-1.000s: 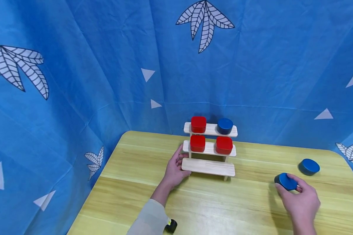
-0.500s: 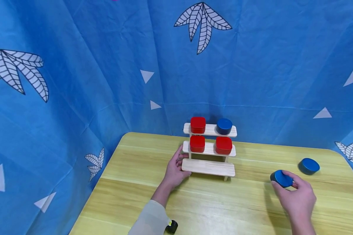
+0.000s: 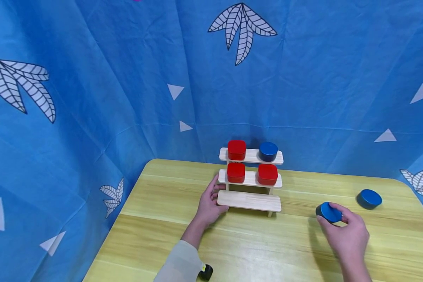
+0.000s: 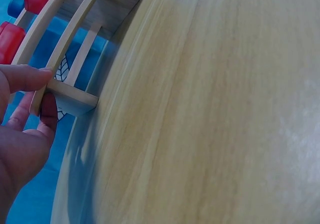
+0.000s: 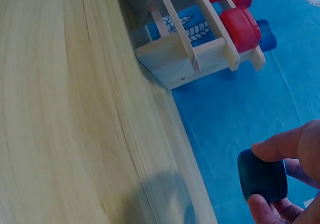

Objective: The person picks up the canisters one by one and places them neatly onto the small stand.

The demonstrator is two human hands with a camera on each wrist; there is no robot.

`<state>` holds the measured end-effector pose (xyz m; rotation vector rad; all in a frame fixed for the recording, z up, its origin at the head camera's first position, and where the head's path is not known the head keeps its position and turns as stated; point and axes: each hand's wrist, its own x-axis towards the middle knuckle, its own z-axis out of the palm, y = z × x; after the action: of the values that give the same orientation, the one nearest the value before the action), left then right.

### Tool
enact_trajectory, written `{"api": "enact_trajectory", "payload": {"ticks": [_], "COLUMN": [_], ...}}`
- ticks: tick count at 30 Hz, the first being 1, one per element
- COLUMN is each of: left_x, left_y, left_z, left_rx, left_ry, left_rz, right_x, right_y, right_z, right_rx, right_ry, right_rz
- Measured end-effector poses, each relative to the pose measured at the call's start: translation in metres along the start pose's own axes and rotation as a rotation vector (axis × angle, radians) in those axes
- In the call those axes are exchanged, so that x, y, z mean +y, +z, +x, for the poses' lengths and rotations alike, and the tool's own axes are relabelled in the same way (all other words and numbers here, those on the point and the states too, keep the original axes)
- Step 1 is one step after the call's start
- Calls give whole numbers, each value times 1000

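Note:
A three-tier wooden display stand [image 3: 248, 201] stands near the back of the table. My left hand [image 3: 208, 207] grips the left end of its lowest shelf; in the left wrist view the thumb lies over the shelf [image 4: 72, 31] and fingers curl beneath. Two red rounded-square boxes sit on the middle tier, the right one [image 3: 267, 174] beside the left one [image 3: 236, 173]. On top are a red box [image 3: 236, 150] and a round blue box [image 3: 268, 151]. My right hand [image 3: 349, 235] pinches another round blue box [image 3: 328, 212] between thumb and fingers, raised over the table right of the stand.
One more round blue box [image 3: 369, 199] rests on the table [image 3: 268, 243] at the far right. A small black object [image 3: 206, 272] lies by the left sleeve. Behind the table hangs a blue patterned cloth [image 3: 303, 86].
My right hand has carried the blue box leftward and slightly away from me, closer to the stand. The left hand keeps its grip on the lowest shelf.

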<state>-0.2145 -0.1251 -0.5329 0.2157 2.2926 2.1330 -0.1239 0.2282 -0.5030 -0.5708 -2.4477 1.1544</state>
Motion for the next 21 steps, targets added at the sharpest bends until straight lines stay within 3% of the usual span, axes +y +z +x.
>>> {"api": "enact_trajectory", "payload": {"ticks": [21], "left_x": [-3], "left_y": [0], "left_z": [0], "left_rx": [1], "left_ry": [0], "left_rz": [-20], "right_x": [-15], "right_y": [15], "right_z": [-10], "right_rx": [-6], "right_ry": [-90], "right_rz": [38]}}
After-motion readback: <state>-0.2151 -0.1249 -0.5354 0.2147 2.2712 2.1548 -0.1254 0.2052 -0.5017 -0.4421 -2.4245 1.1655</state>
